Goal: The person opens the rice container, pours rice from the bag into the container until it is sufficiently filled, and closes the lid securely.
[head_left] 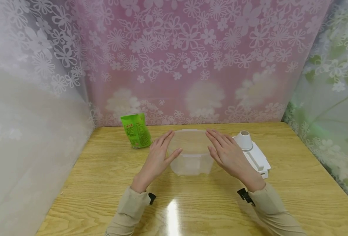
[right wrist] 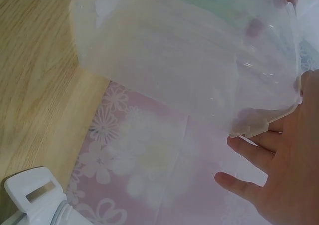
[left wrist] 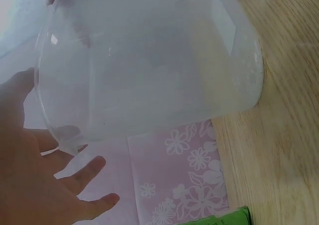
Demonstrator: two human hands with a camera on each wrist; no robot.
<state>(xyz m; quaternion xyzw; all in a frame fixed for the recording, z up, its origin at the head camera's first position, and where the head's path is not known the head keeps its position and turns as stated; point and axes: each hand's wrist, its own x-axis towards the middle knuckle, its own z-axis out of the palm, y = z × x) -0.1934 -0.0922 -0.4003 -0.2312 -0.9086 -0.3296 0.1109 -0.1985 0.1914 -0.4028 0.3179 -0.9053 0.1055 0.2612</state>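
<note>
A clear plastic container (head_left: 192,164) stands at mid-table between both hands, its rim upward. My left hand (head_left: 158,154) touches its left side at the rim, fingers extended and thumb spread apart; in the left wrist view the thumb lies against the rim of the container (left wrist: 149,70). On the opposite side my right hand (head_left: 228,154) touches the rim with straight fingers. The right wrist view shows those fingers (right wrist: 251,155) by a corner of the container (right wrist: 174,60). Whether the container's bottom touches the tabletop everywhere is hard to tell.
A green pouch (head_left: 137,131) stands behind and left of the left hand. Beyond the right hand lies a white plastic device (head_left: 254,155) with a cone-shaped part on top. Flowered curtains (head_left: 185,65) border the wooden table (head_left: 103,170) at the back and sides.
</note>
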